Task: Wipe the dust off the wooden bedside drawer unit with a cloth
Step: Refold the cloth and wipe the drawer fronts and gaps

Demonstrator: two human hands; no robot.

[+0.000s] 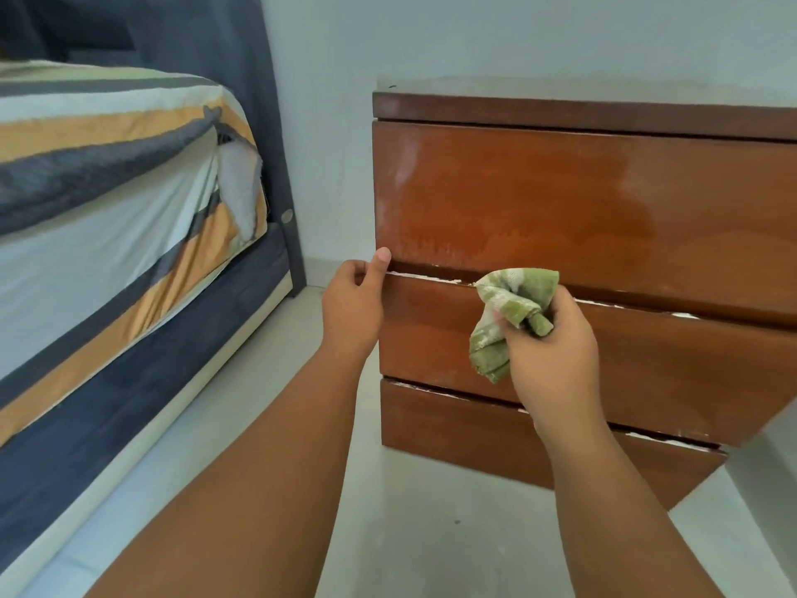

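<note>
Right hand (556, 351) fingers grip the bunched cloth (513, 295) against the drawer unit (604, 200), which is cut off at right. Left hand (351, 306) fingers curl at its corner; whether they grip it is unclear.

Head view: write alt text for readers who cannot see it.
A right hand grips a green cloth at the top edge of the middle drawer of a wooden bedside drawer unit; the left hand holds the unit's left edge. A bed stands left.

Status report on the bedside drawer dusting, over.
Right hand grips green cloth at middle drawer, top edge. Left hand, thumb against drawer unit, left edge. Top drawer front dusty. Nothing blocking.
</note>
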